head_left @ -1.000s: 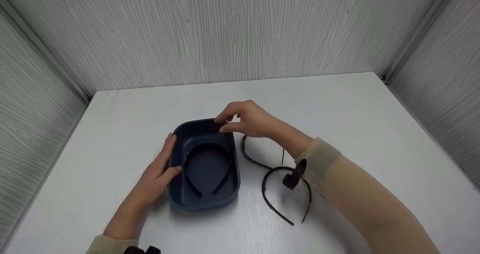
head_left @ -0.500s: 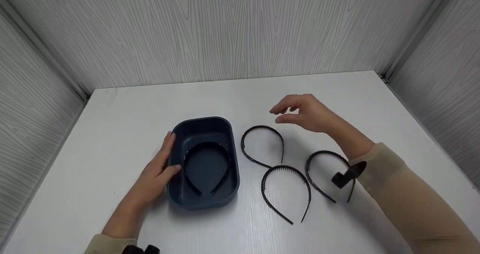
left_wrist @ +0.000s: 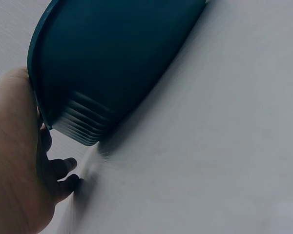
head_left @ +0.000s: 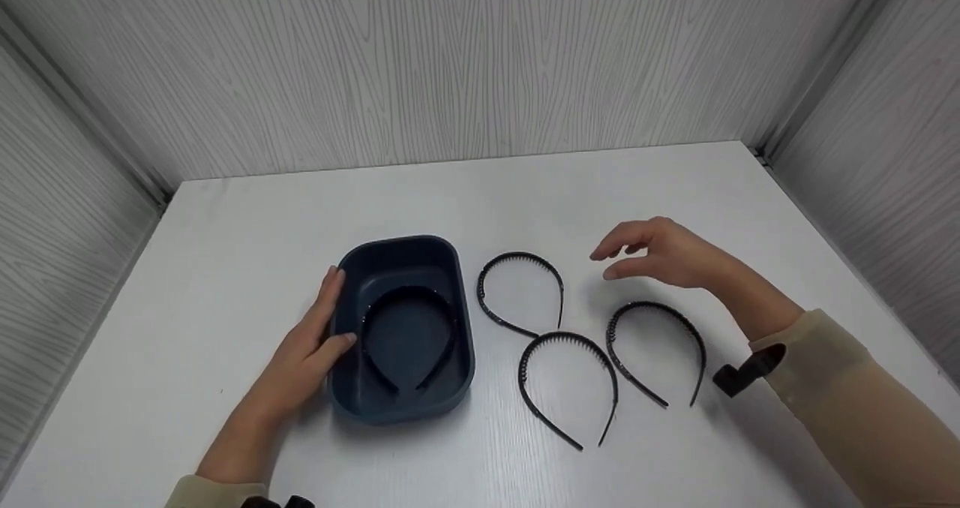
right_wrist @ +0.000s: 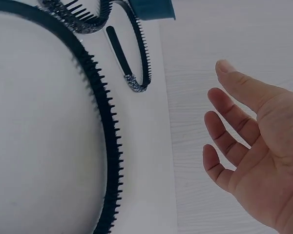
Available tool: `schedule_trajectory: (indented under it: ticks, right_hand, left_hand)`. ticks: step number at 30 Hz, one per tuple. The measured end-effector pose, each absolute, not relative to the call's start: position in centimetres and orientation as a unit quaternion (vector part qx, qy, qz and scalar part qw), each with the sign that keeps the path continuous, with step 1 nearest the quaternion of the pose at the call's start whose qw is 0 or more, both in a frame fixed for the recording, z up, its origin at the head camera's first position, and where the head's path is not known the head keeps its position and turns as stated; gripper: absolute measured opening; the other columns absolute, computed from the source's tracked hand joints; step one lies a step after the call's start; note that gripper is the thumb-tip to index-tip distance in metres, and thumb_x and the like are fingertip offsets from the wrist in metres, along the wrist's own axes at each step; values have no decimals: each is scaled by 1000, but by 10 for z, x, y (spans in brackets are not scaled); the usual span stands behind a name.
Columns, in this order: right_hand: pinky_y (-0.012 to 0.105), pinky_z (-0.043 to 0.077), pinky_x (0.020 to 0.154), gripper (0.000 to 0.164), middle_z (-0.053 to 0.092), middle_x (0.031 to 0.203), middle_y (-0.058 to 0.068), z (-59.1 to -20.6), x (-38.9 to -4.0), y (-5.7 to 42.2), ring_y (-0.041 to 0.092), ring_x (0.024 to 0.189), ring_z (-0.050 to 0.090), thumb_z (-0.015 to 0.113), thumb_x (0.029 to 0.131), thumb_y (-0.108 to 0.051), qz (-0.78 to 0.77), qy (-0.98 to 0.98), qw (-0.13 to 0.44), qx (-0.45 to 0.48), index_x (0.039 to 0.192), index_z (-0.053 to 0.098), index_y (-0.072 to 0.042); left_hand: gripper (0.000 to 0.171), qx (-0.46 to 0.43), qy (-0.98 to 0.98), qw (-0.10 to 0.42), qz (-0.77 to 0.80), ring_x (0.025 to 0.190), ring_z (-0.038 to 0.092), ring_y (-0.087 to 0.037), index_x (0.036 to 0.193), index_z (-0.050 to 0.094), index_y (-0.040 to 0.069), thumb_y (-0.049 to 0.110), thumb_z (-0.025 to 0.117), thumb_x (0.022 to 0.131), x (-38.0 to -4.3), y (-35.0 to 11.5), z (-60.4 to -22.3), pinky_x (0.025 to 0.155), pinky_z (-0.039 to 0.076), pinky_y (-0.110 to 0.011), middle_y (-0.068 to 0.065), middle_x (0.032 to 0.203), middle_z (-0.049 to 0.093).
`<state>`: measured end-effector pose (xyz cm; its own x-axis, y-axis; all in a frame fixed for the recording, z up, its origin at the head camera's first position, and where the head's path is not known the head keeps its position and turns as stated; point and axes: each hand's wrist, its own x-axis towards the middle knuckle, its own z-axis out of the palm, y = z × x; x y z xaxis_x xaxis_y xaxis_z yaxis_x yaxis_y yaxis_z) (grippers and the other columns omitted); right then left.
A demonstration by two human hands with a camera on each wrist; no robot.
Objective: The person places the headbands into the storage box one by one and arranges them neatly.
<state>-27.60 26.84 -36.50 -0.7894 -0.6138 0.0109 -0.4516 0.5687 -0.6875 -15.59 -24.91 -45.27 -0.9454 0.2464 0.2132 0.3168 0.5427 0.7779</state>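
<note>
A dark blue plastic box (head_left: 469, 365) stands on the white table, and a black headband (head_left: 409, 292) lies inside it. My left hand (head_left: 300, 358) holds the box's left side, its thumb over the rim and its fingers along the outer wall. In the left wrist view, the ribbed corner of the box (left_wrist: 112, 58) shows beside that hand. To the right of the box lie three black toothed headbands: one behind (head_left: 521, 256), one in front (head_left: 525, 388) and one at the right (head_left: 697, 332). My right hand (head_left: 675, 257) hovers behind the right headband, fingers loosely bent, holding nothing.
White table surface (head_left: 315, 200) extends around the box and headbands. Grey wood-grain panels close it in at the back (head_left: 465, 65), left (head_left: 60, 215) and right (head_left: 885, 163).
My right hand has withdrawn from over the box's far right corner to the right, then nearer, uncovering the headbands on the table. My left hand stays at the box.
</note>
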Motion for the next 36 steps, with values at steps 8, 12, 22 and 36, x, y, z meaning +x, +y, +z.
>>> schedule_trajectory:
  ticks: [8, 12, 22, 36]
  right_hand:
    - [53, 46, 110, 27, 75, 121, -8, -384, -271, 284, 14, 121, 65, 84, 93, -21, -345, 867, 178, -312, 118, 82, -14]
    - [51, 46, 112, 28, 74, 122, -8, -391, -268, 288, 16, 121, 65, 85, 92, -22, -337, 865, 201, -311, 119, 82, -17]
    - [30, 49, 104, 32, 75, 123, -5, -408, -264, 291, 19, 120, 66, 87, 89, -24, -346, 847, 251, -316, 121, 81, -20]
    - [23, 46, 102, 30, 72, 124, -4, -423, -267, 293, 18, 121, 63, 87, 90, -23, -354, 843, 255, -315, 119, 82, -25]
  left_hand:
    - [78, -157, -878, 35, -451, 163, 7, -19, 172, 14, 27, 16, 56, 107, -157, -248, -450, 123, 8, -17, 4, 178, 6]
    - [79, -155, -879, 35, -450, 163, 7, -19, 173, 14, 27, 16, 57, 107, -157, -247, -451, 123, 8, -17, 0, 178, 7]
    - [79, -157, -876, 36, -454, 163, 6, -20, 173, 13, 26, 15, 57, 107, -156, -248, -454, 122, 7, -17, -1, 178, 6]
    - [80, -162, -875, 43, -455, 163, 7, -20, 173, 14, 25, 14, 58, 107, -156, -249, -453, 123, 8, -17, 1, 178, 7]
